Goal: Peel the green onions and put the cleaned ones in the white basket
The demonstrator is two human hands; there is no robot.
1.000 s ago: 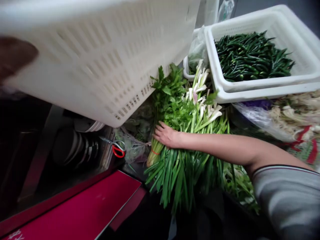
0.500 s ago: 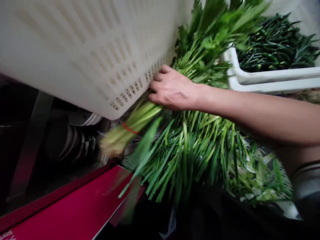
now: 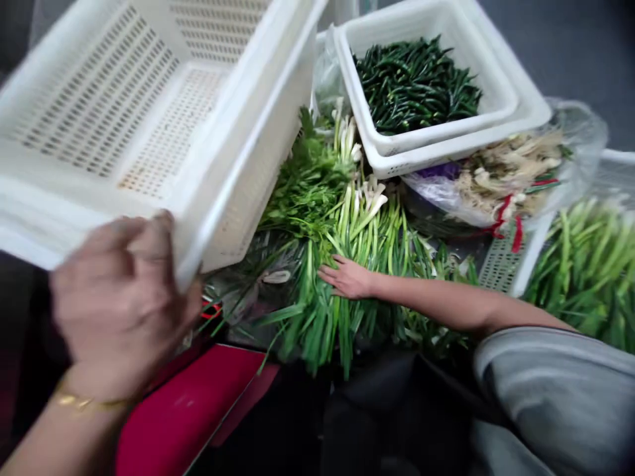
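Note:
My left hand [image 3: 119, 284], with a gold bracelet at its wrist, is closed on the near rim of a tilted white plastic basket [image 3: 243, 178]. No vegetables show in the visible part of this slotted basket. My right hand [image 3: 347, 277] lies with fingers stretched out on a heap of scallions [image 3: 342, 330], their white ends pointing away from me. Leafy green stalks [image 3: 302, 198] lie beside the scallions, partly hidden behind the basket. A red band [image 3: 211, 308] shows just below the basket's corner.
Nested white crates [image 3: 528, 109] hold dark green chillies [image 3: 417, 86] at the back. A plastic bag of pale, root-like vegetables [image 3: 516, 165] lies in front of them. More long green vegetables [image 3: 590, 264] fill a crate at right. A red panel [image 3: 193, 396] is at lower left.
My right hand has let go of the red-banded leafy bunch and now rests on the scallions. The view has shifted, bringing my left hand and the basket's inside into sight.

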